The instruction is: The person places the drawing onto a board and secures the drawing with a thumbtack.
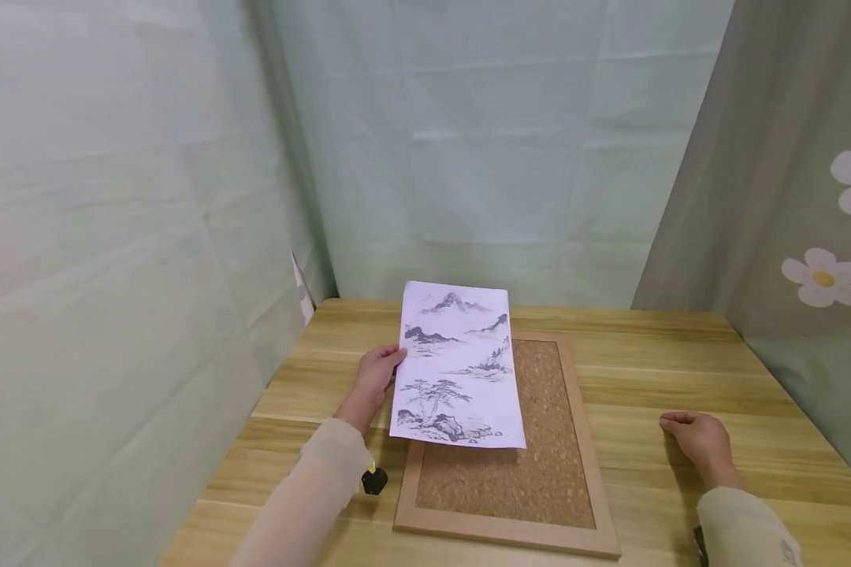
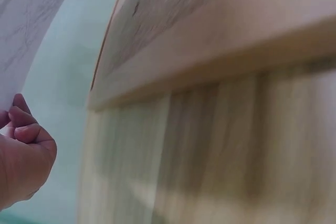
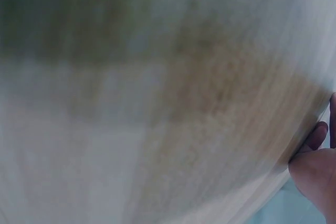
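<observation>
Ideally, the loosely curled, empty right hand would steady the landscape print opposite the left hand, which pinches its left edge above the corkboard

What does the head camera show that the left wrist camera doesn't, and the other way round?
Only the head view: the right hand and flowered curtain.
Only the left wrist view: no new object, just a close look at the folded fingers of the left hand.
Both: that hand pinching the paper, the framed cork board, the table.
</observation>
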Motion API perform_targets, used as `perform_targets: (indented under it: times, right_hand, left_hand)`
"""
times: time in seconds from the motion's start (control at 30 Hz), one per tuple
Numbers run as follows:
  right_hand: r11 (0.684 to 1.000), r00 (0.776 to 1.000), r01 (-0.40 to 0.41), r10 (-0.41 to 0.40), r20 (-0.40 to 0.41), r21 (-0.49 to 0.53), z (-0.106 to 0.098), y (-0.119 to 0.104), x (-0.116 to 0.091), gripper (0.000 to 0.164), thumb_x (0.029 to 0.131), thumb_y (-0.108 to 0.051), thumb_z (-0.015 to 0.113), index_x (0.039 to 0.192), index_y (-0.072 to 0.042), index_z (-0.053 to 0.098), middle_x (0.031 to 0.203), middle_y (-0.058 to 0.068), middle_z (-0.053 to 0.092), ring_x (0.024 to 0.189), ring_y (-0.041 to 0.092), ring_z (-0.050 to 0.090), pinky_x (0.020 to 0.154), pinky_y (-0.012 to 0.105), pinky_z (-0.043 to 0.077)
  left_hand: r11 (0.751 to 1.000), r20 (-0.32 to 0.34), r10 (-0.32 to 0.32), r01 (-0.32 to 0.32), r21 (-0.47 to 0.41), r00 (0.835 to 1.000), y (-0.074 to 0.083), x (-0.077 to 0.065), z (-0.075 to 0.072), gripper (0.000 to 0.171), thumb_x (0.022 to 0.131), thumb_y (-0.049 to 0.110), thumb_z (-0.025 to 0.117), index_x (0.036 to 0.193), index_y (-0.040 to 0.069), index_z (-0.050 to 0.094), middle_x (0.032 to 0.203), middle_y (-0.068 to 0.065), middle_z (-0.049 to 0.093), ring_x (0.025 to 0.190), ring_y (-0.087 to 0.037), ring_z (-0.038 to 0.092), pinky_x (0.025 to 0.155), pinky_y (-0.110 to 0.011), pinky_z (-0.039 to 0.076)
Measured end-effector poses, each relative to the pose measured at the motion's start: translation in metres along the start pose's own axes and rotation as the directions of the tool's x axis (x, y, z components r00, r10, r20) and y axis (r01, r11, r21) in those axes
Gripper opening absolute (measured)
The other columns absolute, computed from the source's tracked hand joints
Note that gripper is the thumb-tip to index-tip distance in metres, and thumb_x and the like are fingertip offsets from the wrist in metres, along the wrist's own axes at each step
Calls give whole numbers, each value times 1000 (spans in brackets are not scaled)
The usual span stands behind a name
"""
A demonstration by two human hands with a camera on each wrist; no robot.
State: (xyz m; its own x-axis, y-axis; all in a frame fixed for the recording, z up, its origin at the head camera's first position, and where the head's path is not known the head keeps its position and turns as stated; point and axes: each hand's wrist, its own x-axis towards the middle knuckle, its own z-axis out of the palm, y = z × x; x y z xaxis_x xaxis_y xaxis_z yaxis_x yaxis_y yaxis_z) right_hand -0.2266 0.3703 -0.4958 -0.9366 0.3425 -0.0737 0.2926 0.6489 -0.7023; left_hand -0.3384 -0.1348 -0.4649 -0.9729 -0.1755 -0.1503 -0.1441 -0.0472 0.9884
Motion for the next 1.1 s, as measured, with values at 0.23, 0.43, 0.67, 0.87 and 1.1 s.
perform_targets:
  times: [0.23, 0.43, 0.67, 0.87, 1.1]
  right_hand:
    - [1000, 1000, 29, -29, 1, 4, 8, -17, 5, 34, 98, -20, 58, 111, 10, 67, 122, 33, 59, 116, 53, 47, 99, 59, 34]
    - [999, 999, 45, -45, -5, 4, 9, -18, 5, 33, 98, -19, 59, 109, 11, 67, 117, 32, 63, 114, 52, 49, 98, 59, 34]
    - [1000, 1000, 29, -29, 0, 12, 11, -20, 6, 33, 99, -19, 58, 110, 10, 67, 119, 32, 61, 115, 52, 49, 99, 59, 34]
    - [999, 999, 40, -40, -13, 18, 12, -22, 6, 32, 98, -18, 59, 109, 11, 67, 116, 31, 63, 114, 51, 50, 98, 58, 34]
    - [999, 999, 41, -41, 6, 11, 11, -22, 5, 34, 100, -20, 57, 110, 11, 67, 118, 32, 62, 116, 52, 48, 99, 60, 33]
  left_hand:
    - [1000, 58, -4, 4, 13, 998, -7, -11, 13, 25, 95, 11, 66, 112, -8, 65, 79, 0, 62, 66, -7, 54, 56, -20, 41]
    - [997, 96, 29, -36, 75, 995, -16, -20, 29, 19, 93, 10, 68, 103, -6, 68, 73, 4, 58, 61, -7, 49, 53, -20, 39]
    - [978, 107, 29, -51, 204, 994, -24, -29, 37, 18, 91, 8, 69, 101, -7, 69, 82, -5, 63, 71, -14, 54, 61, -24, 45]
    - [946, 132, 69, -107, 306, 989, -28, -29, 38, 17, 89, 6, 71, 100, -7, 69, 87, -10, 65, 76, -18, 57, 68, -29, 50]
    - [931, 176, 101, -156, 329, 979, -28, -30, 40, 11, 88, 1, 70, 91, -8, 67, 73, -4, 58, 61, -13, 52, 56, -24, 45]
